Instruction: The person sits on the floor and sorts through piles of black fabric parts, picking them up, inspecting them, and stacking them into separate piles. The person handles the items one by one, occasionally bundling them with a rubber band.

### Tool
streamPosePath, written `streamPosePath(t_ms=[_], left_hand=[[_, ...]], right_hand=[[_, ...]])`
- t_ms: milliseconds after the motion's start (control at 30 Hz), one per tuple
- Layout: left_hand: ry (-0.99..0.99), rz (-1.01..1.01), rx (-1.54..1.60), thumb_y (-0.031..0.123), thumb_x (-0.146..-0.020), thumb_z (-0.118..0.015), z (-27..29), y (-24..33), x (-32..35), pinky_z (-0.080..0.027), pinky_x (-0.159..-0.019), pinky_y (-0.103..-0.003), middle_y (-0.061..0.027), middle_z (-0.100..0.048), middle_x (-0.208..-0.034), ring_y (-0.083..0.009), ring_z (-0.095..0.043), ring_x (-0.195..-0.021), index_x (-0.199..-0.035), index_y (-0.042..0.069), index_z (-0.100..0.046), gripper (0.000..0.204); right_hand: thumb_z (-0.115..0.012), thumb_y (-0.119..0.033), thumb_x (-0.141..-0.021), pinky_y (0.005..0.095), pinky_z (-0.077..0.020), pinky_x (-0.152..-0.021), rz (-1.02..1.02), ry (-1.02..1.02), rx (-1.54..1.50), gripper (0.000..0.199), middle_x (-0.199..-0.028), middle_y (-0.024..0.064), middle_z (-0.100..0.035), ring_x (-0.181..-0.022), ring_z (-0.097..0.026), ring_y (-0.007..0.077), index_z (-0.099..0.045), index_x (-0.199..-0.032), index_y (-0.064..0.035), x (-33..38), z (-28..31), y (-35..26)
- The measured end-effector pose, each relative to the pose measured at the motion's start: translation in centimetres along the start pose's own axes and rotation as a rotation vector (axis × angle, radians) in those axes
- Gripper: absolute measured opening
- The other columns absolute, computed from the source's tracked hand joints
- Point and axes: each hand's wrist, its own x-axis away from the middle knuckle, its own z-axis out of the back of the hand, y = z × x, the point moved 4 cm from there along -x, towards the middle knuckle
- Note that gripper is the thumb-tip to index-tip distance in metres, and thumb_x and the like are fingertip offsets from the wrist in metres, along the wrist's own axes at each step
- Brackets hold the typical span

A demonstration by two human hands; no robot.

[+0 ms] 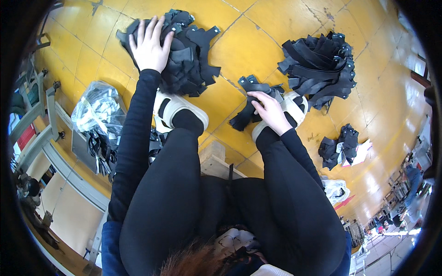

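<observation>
A big heap of black strap pieces (184,50) fills the upper left of the frame; the left hand (149,43) lies flat on its left part, fingers spread. A second black pile (320,66) sits upper right, untouched. At centre, the right hand (271,112) pinches a small bundle of straps (251,103), which juts out to its left.

Left hand (149,46) palm hidden against black strap pile (184,55); right hand (271,112) fingertips hidden behind straps (251,103).
</observation>
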Motion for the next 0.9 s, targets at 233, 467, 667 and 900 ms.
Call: streamPosePath(t_ms=[233,467,667,900], left_hand=[[0.011,0.013,0.038,0.049,-0.094,-0.057,-0.3,-0.5,0.2,-0.019,-0.117,-0.058,0.0047,-0.053,-0.145,-0.022,-0.035,-0.144,-0.141,0.031,-0.053,0.05],[0.015,0.083,0.134,0.043,-0.094,-0.061,0.7,0.1,0.2,-0.014,-0.115,-0.067,-0.0028,-0.042,-0.154,-0.0293,-0.03,-0.147,-0.143,0.027,-0.051,0.053],[0.071,0.026,0.328,0.029,-0.093,-0.066,3.0,5.3,4.3,-0.009,-0.115,-0.068,-0.0034,-0.035,-0.159,-0.0319,-0.026,-0.148,-0.144,0.027,-0.051,0.053],[-0.327,-0.443,0.533,0.003,-0.083,-0.064,2.6,11.5,9.2,-0.029,-0.113,-0.06,-0.0039,-0.05,-0.146,-0.0261,-0.042,-0.14,-0.126,0.017,-0.061,0.045]], right_hand=[[-0.058,-0.004,-0.096,0.0267,-0.0516,-0.067,0.035,0.125,-0.112,0.024,-0.1,0.0081,-0.068,-0.07,-0.063,0.0125,-0.065,-0.118,-0.0009,0.4,1.8,-0.3],[-0.06,-0.002,-0.092,0.0255,-0.0481,-0.065,0.117,0.344,-0.015,0.02,-0.097,0.008,-0.068,-0.071,-0.061,0.012,-0.068,-0.111,0.0001,-0.4,4.8,-0.8],[-0.067,-0.012,-0.088,0.0341,-0.0516,-0.074,0.059,0.396,0.229,0.025,-0.109,0.0107,-0.062,-0.084,-0.065,0.0271,-0.067,-0.111,-0.0036,-1.0,5.9,0.2],[-0.075,-0.013,-0.079,0.0396,-0.0477,-0.085,0.226,0.383,0.622,0.027,-0.106,0.0079,-0.059,-0.098,-0.06,0.0283,-0.066,-0.104,-0.0069,-0.7,3.4,-0.4]])
